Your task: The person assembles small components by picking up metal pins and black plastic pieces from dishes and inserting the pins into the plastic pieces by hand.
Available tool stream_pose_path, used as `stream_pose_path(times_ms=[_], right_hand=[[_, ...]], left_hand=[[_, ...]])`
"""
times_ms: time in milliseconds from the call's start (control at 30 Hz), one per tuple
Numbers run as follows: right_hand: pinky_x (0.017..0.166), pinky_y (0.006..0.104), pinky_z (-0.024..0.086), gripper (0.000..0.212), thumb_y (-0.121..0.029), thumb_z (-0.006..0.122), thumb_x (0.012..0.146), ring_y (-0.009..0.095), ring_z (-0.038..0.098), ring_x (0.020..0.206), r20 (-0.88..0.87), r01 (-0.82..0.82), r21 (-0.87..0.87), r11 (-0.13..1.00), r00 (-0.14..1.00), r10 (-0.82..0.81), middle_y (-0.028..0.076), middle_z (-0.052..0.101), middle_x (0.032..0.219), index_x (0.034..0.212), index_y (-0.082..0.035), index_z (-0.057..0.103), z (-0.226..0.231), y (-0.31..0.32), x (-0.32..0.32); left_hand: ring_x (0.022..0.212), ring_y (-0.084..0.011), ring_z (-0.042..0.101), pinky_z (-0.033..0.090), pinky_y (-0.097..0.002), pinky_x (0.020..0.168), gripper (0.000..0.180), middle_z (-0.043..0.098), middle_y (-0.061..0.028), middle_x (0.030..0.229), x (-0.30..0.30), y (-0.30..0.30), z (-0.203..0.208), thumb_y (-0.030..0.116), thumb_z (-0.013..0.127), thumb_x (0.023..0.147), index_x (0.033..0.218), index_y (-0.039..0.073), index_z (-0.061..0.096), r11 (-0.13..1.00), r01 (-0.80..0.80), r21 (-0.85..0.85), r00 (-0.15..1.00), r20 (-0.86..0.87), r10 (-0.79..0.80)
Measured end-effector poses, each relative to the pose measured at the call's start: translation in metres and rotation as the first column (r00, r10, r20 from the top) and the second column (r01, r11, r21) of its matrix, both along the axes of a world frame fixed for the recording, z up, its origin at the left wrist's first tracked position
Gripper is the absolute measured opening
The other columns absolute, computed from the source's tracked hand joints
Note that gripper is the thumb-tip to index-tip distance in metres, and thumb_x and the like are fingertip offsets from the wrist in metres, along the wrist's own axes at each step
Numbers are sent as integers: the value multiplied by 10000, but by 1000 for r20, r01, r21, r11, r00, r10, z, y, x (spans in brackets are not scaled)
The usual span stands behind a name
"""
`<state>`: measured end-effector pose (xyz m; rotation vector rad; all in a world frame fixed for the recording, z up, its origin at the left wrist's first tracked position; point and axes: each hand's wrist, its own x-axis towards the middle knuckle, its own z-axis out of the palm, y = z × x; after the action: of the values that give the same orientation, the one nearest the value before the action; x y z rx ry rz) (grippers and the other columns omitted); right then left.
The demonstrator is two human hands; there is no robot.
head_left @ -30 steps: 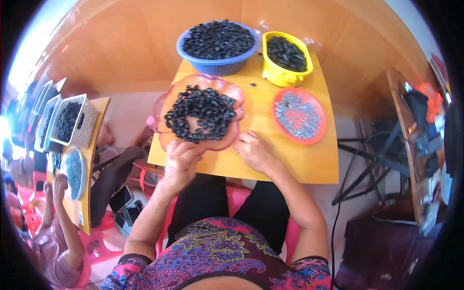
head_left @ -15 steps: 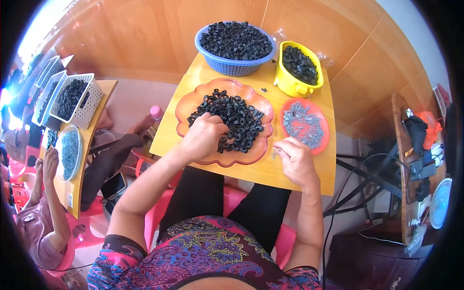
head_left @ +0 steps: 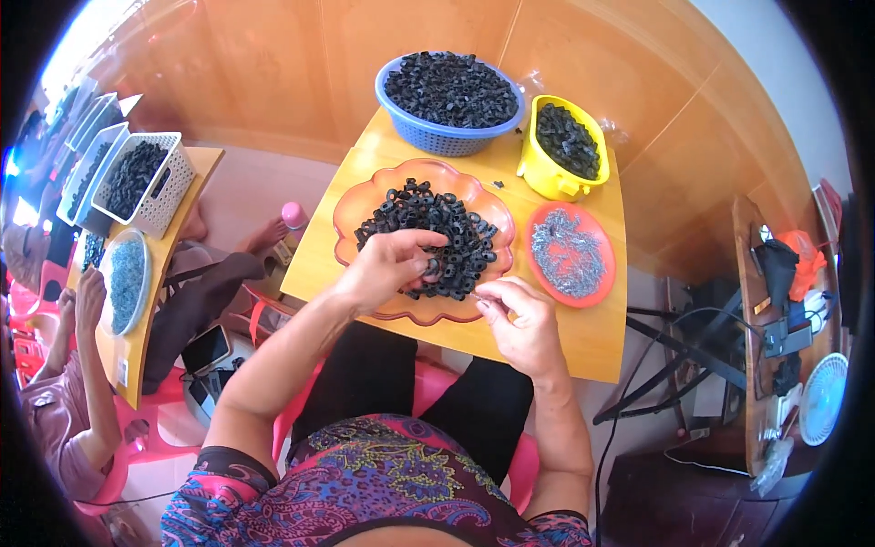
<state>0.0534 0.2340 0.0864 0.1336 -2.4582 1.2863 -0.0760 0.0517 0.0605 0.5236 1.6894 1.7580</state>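
Note:
An orange scalloped tray (head_left: 351, 202) holds a heap of small black hollow plastic pieces (head_left: 460, 235). Over the heap's near side, my left hand (head_left: 387, 272) is closed, with one black plastic piece (head_left: 431, 268) at its thumb and fingertips. My right hand (head_left: 524, 330) pinches by the tray's lower right rim; a thin metal pin seems to poke from its fingertips, too small to make out well. Beyond that hand lies a red-orange plate (head_left: 581, 296) bearing a pile of thin silvery metal pins (head_left: 570, 253).
Behind the tray stand a blue basket (head_left: 437, 141) and a yellow basket (head_left: 547, 178), both full of black pieces. At the left, another person's hands (head_left: 89, 296) are beside a second table with white baskets (head_left: 169, 196) and a plate (head_left: 139, 314). A fan (head_left: 823, 397) stands far right.
My right hand has moved left from beside the pin plate toward the tray. My left hand has drawn back slightly from the heap, with a black piece now showing in its fingers.

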Motion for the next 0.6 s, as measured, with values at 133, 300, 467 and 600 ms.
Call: stream_pose_path(times_ms=[133, 300, 467, 600], right_hand=[[623, 240, 475, 145, 70, 659, 786, 139, 582, 705, -148, -32, -67, 997, 989, 22, 89, 616, 848, 923, 31, 631, 5, -30, -8], [593, 263, 481, 148, 83, 654, 779, 175, 599, 686, -226, -30, -25, 999, 974, 24, 107, 616, 848, 914, 27, 628, 0, -50, -13], [610, 282, 492, 166, 95, 649, 773, 204, 616, 705, -227, -21, 34, 999, 973, 29, 116, 614, 848, 922, 27, 622, -3, -57, -9], [636, 292, 497, 159, 91, 648, 776, 208, 615, 713, -233, -20, 115, 993, 971, 47, 119, 611, 845, 917, 24, 619, -1, -61, -2]], left_hand=[[711, -152, 607, 525, -266, 686, 213, 636, -110, 902, 24, -13, -10, 20, 481, 941, 1127, 11, 584, 881, -190, 433, 839, 538, -83], [765, -203, 644, 539, -303, 720, 132, 641, -141, 912, 40, -23, -15, 27, 512, 927, 1054, 10, 545, 785, -228, 577, 796, 575, -191], [778, -190, 643, 525, -274, 700, 117, 635, -102, 892, 51, -27, -18, 18, 551, 907, 1024, 23, 552, 777, -262, 573, 816, 561, -139], [761, -154, 638, 519, -253, 677, 117, 641, -79, 865, 55, -28, -25, 9, 560, 905, 1021, 25, 558, 803, -264, 535, 841, 535, -80]])
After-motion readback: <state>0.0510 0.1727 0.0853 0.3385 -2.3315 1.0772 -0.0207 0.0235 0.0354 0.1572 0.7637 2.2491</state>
